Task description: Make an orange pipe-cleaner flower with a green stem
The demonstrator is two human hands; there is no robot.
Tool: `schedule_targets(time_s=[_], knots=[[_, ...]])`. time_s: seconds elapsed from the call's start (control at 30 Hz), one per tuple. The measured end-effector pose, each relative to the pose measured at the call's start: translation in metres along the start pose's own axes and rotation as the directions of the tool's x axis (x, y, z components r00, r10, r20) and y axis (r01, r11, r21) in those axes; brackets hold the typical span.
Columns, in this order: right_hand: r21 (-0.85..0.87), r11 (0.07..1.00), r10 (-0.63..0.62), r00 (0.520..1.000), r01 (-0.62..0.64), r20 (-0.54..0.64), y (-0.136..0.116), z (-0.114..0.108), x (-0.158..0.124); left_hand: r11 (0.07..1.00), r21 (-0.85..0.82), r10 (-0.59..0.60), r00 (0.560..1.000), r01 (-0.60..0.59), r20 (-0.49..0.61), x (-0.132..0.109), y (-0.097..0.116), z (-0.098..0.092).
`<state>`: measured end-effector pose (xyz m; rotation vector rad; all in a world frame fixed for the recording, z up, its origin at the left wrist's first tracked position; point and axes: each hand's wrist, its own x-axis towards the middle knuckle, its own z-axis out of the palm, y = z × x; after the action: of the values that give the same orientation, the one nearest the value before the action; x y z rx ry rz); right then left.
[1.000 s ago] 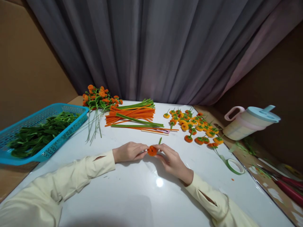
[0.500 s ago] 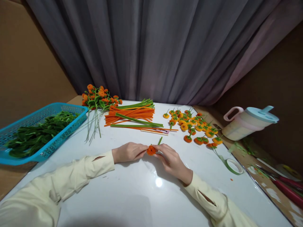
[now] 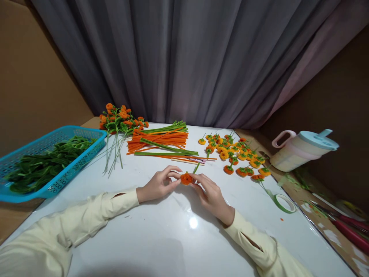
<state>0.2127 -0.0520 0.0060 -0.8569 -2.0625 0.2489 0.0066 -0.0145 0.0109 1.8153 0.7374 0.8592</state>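
Note:
An orange pipe-cleaner flower [image 3: 186, 178] is held above the white table between my two hands. My right hand [image 3: 211, 196] pinches it from the right with thumb and fingers. From the left, the fingertips and thumb of my left hand [image 3: 159, 185] close on the flower's edge, with the fingers arched. A short green stem [image 3: 196, 168] sticks up behind the flower, by my right fingertips. Beyond my hands lie orange pipe cleaners [image 3: 161, 140] and green pipe cleaners [image 3: 173, 127] in a pile.
Orange and yellow flower heads [image 3: 242, 152] spread at the right, near a roll of green tape [image 3: 285, 204]. A lidded jug [image 3: 300, 150] and red-handled tools [image 3: 350, 231] stand farther right. At left are a blue basket [image 3: 66, 173] of green leaves and a stemmed orange flower bunch [image 3: 122, 115].
My left hand's fingers have lifted and arched from a tighter pinch. The flower has shifted slightly right and up, and its green stem tilts more to the right.

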Motion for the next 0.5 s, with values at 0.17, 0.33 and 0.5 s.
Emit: schedule_targets(time_s=[0.17, 0.33, 0.5], knots=[[-0.007, 1.0, 0.008, 1.0, -0.008, -0.019, 0.0006, 0.0007, -0.0009, 0.814, -0.482, -0.291, 0.946, 0.324, 0.144, 0.0073, 0.0053, 0.0052], [0.038, 0.998, -0.04, 0.999, 0.04, -0.004, -0.0003, 0.0024, -0.0006, 0.58, -0.681, -0.376, 0.888, 0.448, 0.265, 0.0082, 0.003, 0.008], [0.045, 0.998, -0.04, 0.999, 0.041, -0.021, -0.0011, 0.0032, -0.001, 0.466, -0.728, -0.414, 0.851, 0.503, 0.323, 0.0059, 0.0023, 0.0106]])
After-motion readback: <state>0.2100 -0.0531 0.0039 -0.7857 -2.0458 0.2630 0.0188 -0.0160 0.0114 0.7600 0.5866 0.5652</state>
